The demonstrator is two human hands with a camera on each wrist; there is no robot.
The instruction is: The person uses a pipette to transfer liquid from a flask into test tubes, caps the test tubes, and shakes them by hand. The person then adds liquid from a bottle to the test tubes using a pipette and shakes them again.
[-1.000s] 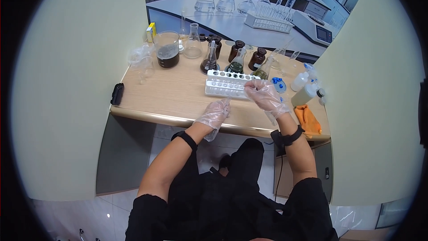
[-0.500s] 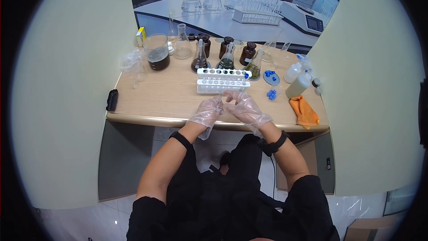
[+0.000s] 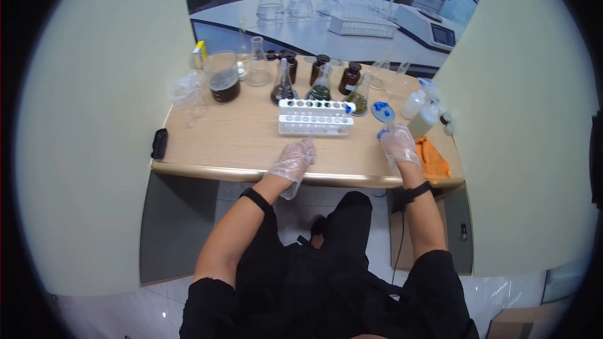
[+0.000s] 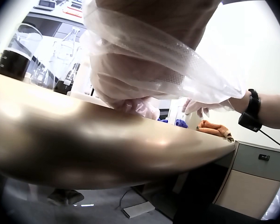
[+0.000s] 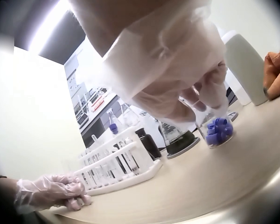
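Observation:
Gloved and with curled fingers, the left hand (image 3: 294, 162) is in front of the white test tube rack (image 3: 316, 128); it seems to pinch a clear tube, mostly hidden. The right hand (image 3: 399, 144) reaches down at a small clear beaker. Blue stoppers (image 5: 219, 131) lie in that beaker in the right wrist view, with the loosely bent fingers (image 5: 214, 95) at its mouth. Nothing is seen gripped there. Clear tubes stand in the rack, and a blue stopper (image 3: 348, 110) tops one at its right end. More blue stoppers (image 3: 382, 110) lie in a shallow dish.
Behind the rack are flasks of dark liquid (image 3: 282, 93) and brown bottles (image 3: 350, 79). A large beaker (image 3: 224, 88) stands back left. Plastic bottles (image 3: 422, 120) and an orange cloth (image 3: 432, 158) are at the right, a black object (image 3: 160, 144) at the left edge.
The right hand moved from the rack to beside the left hand, then away right to the small beaker. A blue stopper came into sight at the rack's right end. The left hand stayed near the rack.

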